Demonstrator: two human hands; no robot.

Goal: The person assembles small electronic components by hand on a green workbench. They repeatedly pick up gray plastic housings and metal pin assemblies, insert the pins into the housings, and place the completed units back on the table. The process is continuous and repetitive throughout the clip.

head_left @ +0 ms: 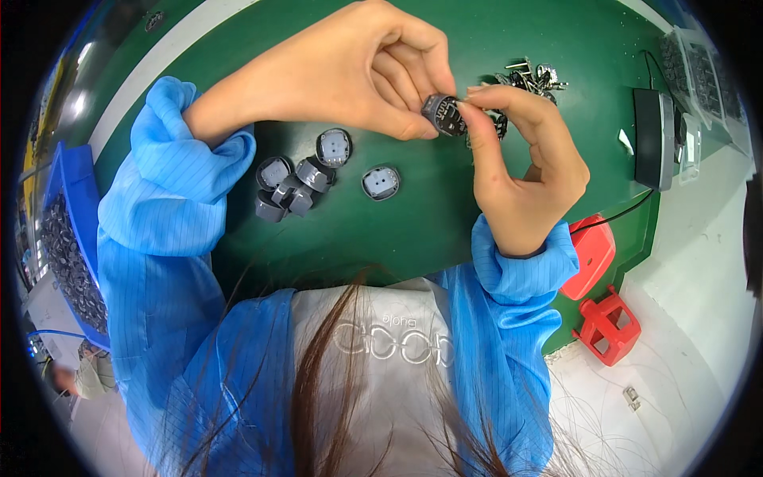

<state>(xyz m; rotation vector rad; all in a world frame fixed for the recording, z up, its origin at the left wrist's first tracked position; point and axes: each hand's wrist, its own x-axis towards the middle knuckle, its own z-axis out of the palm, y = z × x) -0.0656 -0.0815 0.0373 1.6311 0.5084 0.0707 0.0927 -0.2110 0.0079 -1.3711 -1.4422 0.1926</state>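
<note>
My left hand pinches a small dark round housing between thumb and fingertips, its detailed inner face turned toward me. Close against its right edge, my right hand has thumb and index finger pinched together; whatever is between them is too small to make out. Below my left hand, several dark grey round caps lie clustered on the green table, some face up with pale grey insides. One more pale-faced cap lies apart to their right. Beyond my right hand is a heap of small black and metal parts.
A blue bin full of small dark pieces stands at the left. Right of the green table are a black box-shaped device, a cable, clear plastic trays and a red stool.
</note>
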